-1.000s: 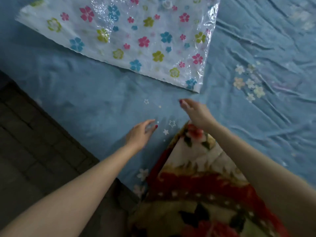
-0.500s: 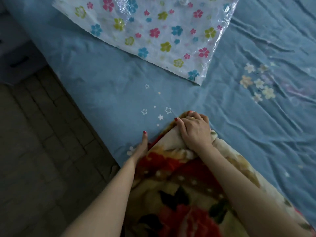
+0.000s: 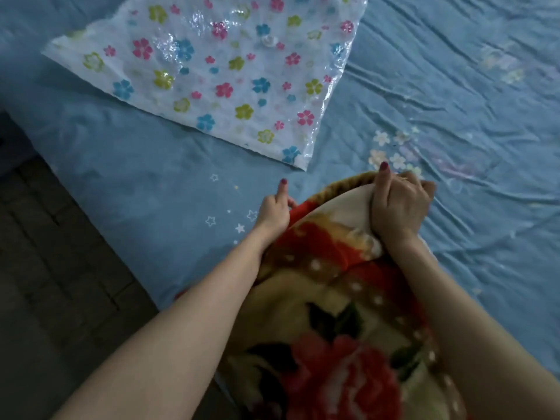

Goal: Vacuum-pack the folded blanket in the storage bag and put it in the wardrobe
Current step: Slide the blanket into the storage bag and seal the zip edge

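A thick folded blanket (image 3: 330,313) with red roses on cream lies on the bed between my forearms. My right hand (image 3: 398,204) is closed on its far edge, thumb up over the fold. My left hand (image 3: 274,209) grips the blanket's left far corner, with the fingers tucked under it and the thumb pointing up. The storage bag (image 3: 230,71), clear plastic printed with coloured flowers, lies flat and empty on the bed beyond the blanket. Its white round valve (image 3: 269,40) faces up. A gap of bare sheet separates bag and blanket.
The blue bed sheet (image 3: 454,101) is wrinkled and stretches away to the right and far side. The bed's edge runs diagonally at the left, with a dark tiled floor (image 3: 54,283) below it. No wardrobe is in view.
Both hands came down from above the sheet and closed on the blanket's far edge. The blanket's far end has moved forward and rightward, nearer the bag's corner.
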